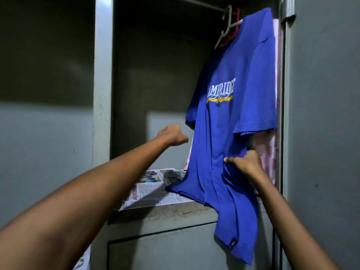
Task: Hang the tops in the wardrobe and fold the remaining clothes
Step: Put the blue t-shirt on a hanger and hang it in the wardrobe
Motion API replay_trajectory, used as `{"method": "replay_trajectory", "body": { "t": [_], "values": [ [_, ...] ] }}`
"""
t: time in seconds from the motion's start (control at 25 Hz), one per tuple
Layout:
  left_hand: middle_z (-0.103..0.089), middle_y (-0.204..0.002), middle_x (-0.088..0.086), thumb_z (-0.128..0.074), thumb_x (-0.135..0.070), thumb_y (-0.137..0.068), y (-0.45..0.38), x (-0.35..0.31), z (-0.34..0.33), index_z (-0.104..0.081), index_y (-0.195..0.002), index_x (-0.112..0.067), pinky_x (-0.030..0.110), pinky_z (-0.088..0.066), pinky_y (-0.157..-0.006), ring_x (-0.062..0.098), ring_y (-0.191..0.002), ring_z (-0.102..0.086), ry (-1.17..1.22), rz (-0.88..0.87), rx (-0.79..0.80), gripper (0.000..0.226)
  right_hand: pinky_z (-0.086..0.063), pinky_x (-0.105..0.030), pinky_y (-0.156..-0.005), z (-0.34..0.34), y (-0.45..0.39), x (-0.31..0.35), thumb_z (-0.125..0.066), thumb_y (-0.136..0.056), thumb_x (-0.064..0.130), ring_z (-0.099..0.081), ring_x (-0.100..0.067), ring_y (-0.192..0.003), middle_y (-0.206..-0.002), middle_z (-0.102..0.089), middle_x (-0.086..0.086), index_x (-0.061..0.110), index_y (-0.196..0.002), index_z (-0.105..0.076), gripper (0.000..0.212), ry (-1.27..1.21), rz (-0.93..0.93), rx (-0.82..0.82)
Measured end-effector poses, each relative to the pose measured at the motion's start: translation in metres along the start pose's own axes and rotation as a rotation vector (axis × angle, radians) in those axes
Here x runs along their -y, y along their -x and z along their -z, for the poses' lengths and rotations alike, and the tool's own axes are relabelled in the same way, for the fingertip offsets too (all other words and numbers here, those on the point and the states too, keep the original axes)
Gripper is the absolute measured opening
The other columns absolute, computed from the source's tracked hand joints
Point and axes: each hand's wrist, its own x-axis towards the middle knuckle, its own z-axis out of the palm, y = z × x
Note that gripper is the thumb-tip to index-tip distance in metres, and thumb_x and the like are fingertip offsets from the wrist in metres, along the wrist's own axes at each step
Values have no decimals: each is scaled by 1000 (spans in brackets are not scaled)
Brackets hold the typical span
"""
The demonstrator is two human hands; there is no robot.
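Blue t-shirt [228, 137] is already up on a white hanger [227, 26] at the right end of the wardrobe rail [196, 3], with a red hanger [234, 26] right behind it. Right hand [246, 164] is pinching a bunch of the fabric low on the shirt, and the left hand [172, 134] is curled into a loose fist just beside the left sleeve, holding nothing as far as I can see. Risk from here, I'd say: tug too hard and the shirt slides off the hanger or drags it along the rail. The hem is also draped over the shelf edge onto the newspaper [152, 188] lining the shelf, so it could hang crooked or pull the paper out. A pink garment [271, 152] is squeezed in behind, against the right door frame [285, 114], so room is tight.
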Motion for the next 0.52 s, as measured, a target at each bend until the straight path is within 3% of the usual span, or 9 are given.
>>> {"method": "replay_trajectory", "body": {
  "t": [0.12, 0.2, 0.24, 0.32, 0.4, 0.52],
  "values": [
    [-56, -122, 25, -42, -13, -93, -13, 5, -45, -54, -117, 6, 29, -47, -82, 34, -110, -55, 41, -4, 195, 33, -50, -38, -87, 3, 5, -16, -80, -71, 27, -63, -31, -99, -105, -65, -11, 0, -107, -63, 47, -24, -66, 57],
    [-55, -105, 25, -36, -5, -93, -30, 10, -72, -56, -103, 3, 25, -46, -58, 30, -89, -58, 175, 17, 275, 23, -52, -41, -88, 5, 4, -23, -82, -66, 25, -66, -28, -92, -98, -69, -4, 11, -93, -69, 33, -86, -65, 69],
    [-54, -102, 20, -36, -5, -94, -40, 10, -84, -53, -99, 1, 25, -41, -53, 28, -82, -57, 273, 28, 307, 19, -54, -44, -87, 5, 2, -27, -84, -60, 27, -67, -27, -89, -96, -71, -3, 16, -83, -68, 30, -98, -63, 68],
    [-51, -107, 11, -39, -8, -96, -57, 5, -99, -50, -101, -4, 27, -41, -63, 26, -85, -54, 443, 27, 386, 13, -54, -45, -86, 7, -6, -32, -85, -59, 28, -68, -26, -89, -97, -72, -4, 18, -81, -68, 29, -105, -65, 86],
    [-49, -110, 7, -46, -11, -95, -71, 2, -108, -47, -105, -9, 29, -39, -77, 23, -97, -50, 587, 42, 412, 11, -52, -40, -89, 11, -13, -34, -82, -68, 21, -66, -27, -92, -101, -70, -8, 14, -95, -66, 33, -103, -57, 103],
    [-50, -94, 2, -50, -15, -89, -88, -4, -119, -51, -92, -13, 26, -37, -75, 17, -84, -49, 841, 103, 467, 3, -52, -39, -88, 19, -23, -34, -80, -72, 21, -65, -28, -92, -102, -67, -10, 8, -102, -60, 39, -134, -87, 127]
  ]
}}
